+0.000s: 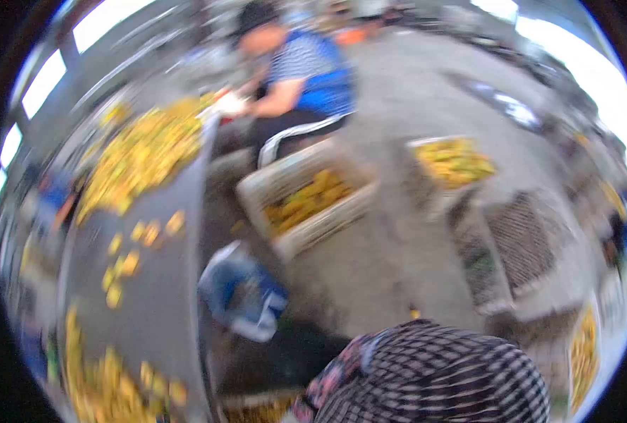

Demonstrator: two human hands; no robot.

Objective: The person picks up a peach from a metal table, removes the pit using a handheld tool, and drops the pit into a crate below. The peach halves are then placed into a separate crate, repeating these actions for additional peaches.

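Evidently, your fingers are not showing, so I cannot tell whether you are grasping anything, while yellow pieces are lying on the counter, how near your fingers being unclear, and a pale crate is standing close by, probably for easy reach.

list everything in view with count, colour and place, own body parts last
long grey table: one, grey, left
small yellow-orange pieces: too many to count, yellow-orange, on table and in crates
open pale rectangular crate: one, off-white, centre
yellow-filled crates: at least two, pale-rimmed, right and lower right
brown-grey crates: about two, brown-grey, right
blurred blue-and-white object: one, blue and white, right of table
person in blue patterned top: one, blue, top centre
black-and-white checked cloth: one, black and white, bottom, wearer unclear
background: too blurred to count
own hands: none visible
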